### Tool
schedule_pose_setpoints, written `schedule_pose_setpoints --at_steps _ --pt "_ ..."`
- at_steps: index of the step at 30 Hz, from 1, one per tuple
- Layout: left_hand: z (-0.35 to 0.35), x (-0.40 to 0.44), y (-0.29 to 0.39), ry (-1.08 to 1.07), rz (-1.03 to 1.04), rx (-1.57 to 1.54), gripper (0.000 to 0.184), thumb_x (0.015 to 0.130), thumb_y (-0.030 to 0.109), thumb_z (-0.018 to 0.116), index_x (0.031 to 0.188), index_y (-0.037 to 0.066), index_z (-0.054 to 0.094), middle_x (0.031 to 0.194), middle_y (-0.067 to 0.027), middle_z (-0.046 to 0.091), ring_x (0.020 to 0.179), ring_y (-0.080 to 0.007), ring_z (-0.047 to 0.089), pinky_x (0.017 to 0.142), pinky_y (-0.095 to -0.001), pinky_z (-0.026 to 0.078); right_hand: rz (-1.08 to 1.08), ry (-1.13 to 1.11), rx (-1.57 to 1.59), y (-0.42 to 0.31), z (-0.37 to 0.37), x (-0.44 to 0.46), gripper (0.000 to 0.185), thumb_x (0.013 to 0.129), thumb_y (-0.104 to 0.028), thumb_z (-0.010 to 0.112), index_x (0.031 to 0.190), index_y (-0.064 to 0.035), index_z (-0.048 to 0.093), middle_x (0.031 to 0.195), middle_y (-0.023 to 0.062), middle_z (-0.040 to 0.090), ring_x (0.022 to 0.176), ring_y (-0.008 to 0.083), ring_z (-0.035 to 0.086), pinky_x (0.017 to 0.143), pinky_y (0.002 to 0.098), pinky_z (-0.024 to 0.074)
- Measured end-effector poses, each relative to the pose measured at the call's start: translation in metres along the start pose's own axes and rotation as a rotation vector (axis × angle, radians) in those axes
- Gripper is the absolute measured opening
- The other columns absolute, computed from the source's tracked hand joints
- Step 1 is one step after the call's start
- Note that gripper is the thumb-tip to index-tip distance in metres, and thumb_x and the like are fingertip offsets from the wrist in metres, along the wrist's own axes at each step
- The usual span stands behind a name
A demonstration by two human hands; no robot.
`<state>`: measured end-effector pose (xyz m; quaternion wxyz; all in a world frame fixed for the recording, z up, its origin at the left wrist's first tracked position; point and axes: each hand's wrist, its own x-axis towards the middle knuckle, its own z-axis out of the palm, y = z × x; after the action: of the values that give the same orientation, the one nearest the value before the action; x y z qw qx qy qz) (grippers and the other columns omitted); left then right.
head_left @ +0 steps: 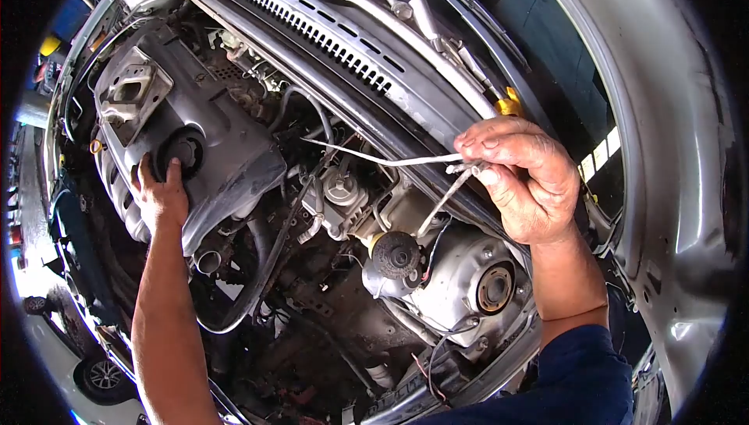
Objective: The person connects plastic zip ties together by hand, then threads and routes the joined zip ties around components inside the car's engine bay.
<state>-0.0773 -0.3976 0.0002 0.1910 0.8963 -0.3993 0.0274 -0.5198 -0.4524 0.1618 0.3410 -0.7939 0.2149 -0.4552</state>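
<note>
My left hand rests with spread fingers on the grey plastic engine cover, beside the round black oil cap. Between the thumb and fingers of my right hand is a pale, thin cable. One thin end of it points left over the engine bay, and a thicker grey stretch hangs down from my fingers toward the reservoir with a black cap. Small frayed or knotted bits show at my fingertips.
Wrenches and sockets lie on the cowl at the top. A strut tower stands below my right hand. Loose thin wires lie near the bottom. The fender curves along the right, and another car shows at the lower left.
</note>
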Motion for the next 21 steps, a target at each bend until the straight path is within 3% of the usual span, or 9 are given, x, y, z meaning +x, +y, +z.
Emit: schedule_pose_setpoints --at_steps 7,10,12,15,21 --pt "0.0 0.001 -0.004 -0.052 0.145 0.174 0.059 0.088 0.046 0.058 0.135 0.012 0.048 0.142 -0.0164 0.04 0.131 -0.0374 0.037 0.105 -0.0445 0.037 0.017 -0.009 -0.028 -0.002 -0.001 -0.002 0.024 0.081 0.012 0.061 0.104 0.0024 0.061 0.097 0.0174 0.066 0.086 0.0213 0.067 0.076 0.0308 0.0548" --pt "-0.001 -0.001 0.0 -0.023 -0.04 -0.024 0.059 0.088 0.046 0.058 0.135 0.012 0.048 0.142 -0.0168 0.04 0.131 -0.037 0.036 0.105 -0.0445 0.038 0.025 0.006 -0.012 -0.004 0.0 -0.001 0.024 0.081 0.011 0.061 0.104 0.0021 0.061 0.097 0.0169 0.067 0.086 0.0209 0.067 0.075 0.0303 0.0543" --pt "0.003 0.002 -0.01 -0.024 0.164 0.158 0.063 0.086 0.048 0.06 0.136 0.012 0.046 0.14 -0.0212 0.04 0.128 -0.0389 0.04 0.105 -0.0453 0.038 0.016 -0.016 -0.041 -0.004 -0.001 0.0 0.024 0.082 0.011 0.061 0.104 0.0021 0.061 0.097 0.0167 0.067 0.085 0.0208 0.067 0.075 0.0301 0.0542" --pt "-0.001 0.0 0.0 0.001 0.018 -0.01 0.066 0.085 0.049 0.061 0.137 0.012 0.045 0.138 -0.0243 0.04 0.126 -0.0402 0.042 0.105 -0.0457 0.037 0.012 -0.027 -0.046 -0.002 -0.002 -0.001 0.024 0.081 0.01 0.061 0.104 0.0024 0.061 0.097 0.0168 0.067 0.085 0.0206 0.067 0.075 0.0302 0.0544" --pt "-0.001 -0.001 0.001 0.005 0.016 -0.018 0.065 0.085 0.049 0.061 0.136 0.012 0.046 0.138 -0.0247 0.04 0.126 -0.0404 0.041 0.105 -0.046 0.037 0.03 -0.008 -0.023 -0.003 -0.001 -0.002 0.023 0.082 0.01 0.061 0.104 0.0022 0.061 0.097 0.0165 0.067 0.085 0.0202 0.067 0.074 0.0292 0.0539"
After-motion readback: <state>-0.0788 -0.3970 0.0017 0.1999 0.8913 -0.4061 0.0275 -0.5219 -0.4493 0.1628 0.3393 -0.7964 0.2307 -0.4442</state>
